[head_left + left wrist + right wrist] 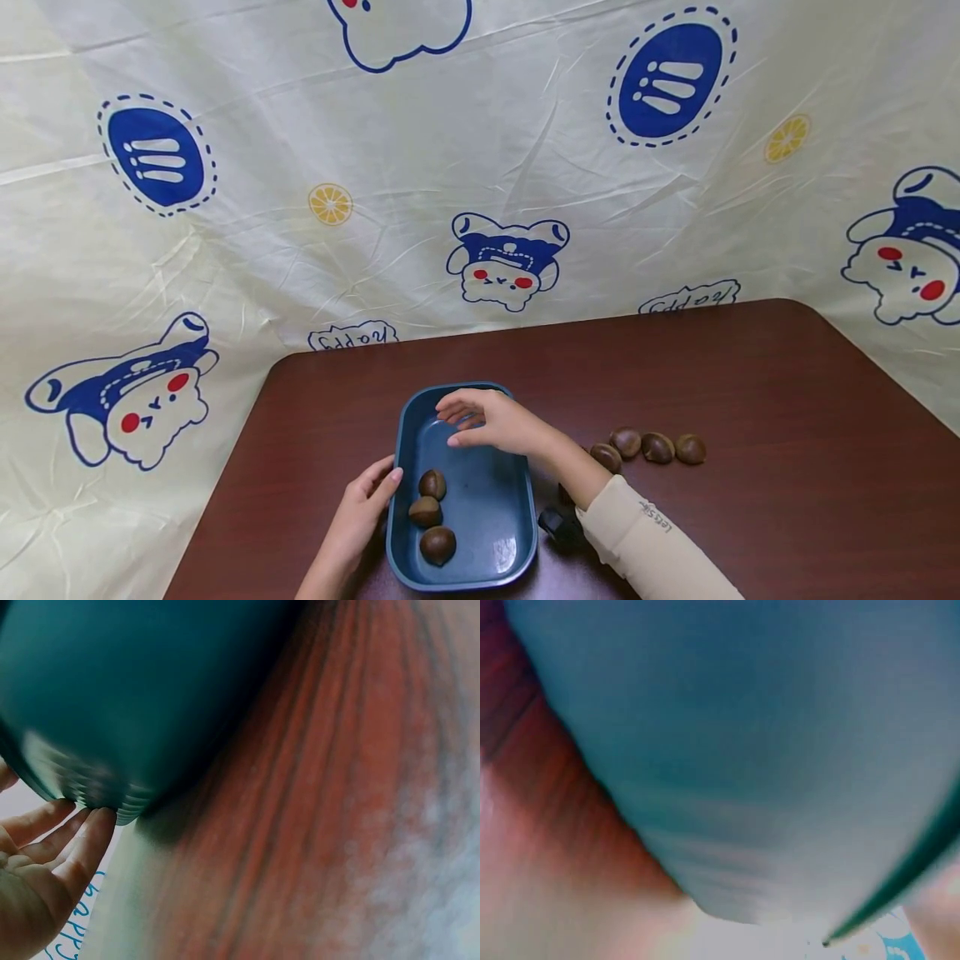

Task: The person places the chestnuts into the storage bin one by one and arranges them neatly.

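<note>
A dark blue oblong tray [487, 500] lies on the brown table [750, 467] and has three chestnuts [432, 483] in its near left part. My left hand [384, 483] rests with straight fingers against the tray's left outer wall; the left wrist view shows those fingers [82, 840] touching the tray [135, 690]. My right hand [459, 427] hovers over the tray's far end with loosely bent fingers, and I see nothing in it. The right wrist view is a blur of the tray [765, 750] and table [547, 817].
Several more chestnuts [657, 447] lie in a row on the table right of the tray, behind my right forearm. A cream cloth with blue cartoon prints [510, 267] hangs behind and beside the table. A small black object [555, 523] sits under my right wrist.
</note>
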`<act>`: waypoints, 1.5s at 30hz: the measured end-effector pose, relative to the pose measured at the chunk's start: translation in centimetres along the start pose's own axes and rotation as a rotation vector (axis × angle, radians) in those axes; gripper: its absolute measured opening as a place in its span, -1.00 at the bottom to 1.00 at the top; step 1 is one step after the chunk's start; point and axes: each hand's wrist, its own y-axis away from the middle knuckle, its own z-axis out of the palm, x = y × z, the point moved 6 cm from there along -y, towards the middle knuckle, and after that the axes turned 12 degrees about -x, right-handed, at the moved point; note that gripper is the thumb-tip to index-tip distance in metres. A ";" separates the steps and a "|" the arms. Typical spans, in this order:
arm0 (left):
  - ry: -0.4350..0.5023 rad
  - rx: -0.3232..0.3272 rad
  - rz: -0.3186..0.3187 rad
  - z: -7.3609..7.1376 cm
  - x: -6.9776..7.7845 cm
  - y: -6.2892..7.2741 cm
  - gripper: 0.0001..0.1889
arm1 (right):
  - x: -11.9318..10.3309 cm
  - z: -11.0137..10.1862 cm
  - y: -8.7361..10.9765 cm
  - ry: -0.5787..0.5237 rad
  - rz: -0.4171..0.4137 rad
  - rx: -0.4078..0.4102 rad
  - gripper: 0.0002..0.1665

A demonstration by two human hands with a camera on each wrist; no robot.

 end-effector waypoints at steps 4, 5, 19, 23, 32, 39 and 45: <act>0.001 -0.003 0.000 0.0 0.0 -0.1 -0.49 | -0.1 -1.2 1.4 0.019 -0.011 0.048 -0.49; 0.000 -0.003 0.002 0.0 0.0 -0.1 -0.49 | -0.1 -1.6 1.9 0.029 -0.010 0.060 -0.49; 0.007 0.000 0.010 0.0 -0.3 -0.3 -0.49 | 1.9 -4.2 9.5 0.065 0.053 0.186 -0.49; 0.005 -0.005 0.008 0.0 -0.2 -0.3 -0.48 | 2.4 -4.4 11.5 0.076 0.052 0.203 -0.50; 0.006 -0.005 0.007 0.0 -0.2 -0.2 -0.48 | 3.3 -4.4 15.5 0.120 0.088 0.250 -0.52; 0.013 -0.007 0.009 -0.1 -0.3 -0.1 -0.47 | 3.9 -4.7 16.9 0.127 0.107 0.207 -0.55; 0.021 -0.014 0.004 -0.1 -0.2 -0.1 -0.46 | 4.1 -4.6 17.5 0.101 0.089 0.114 -0.59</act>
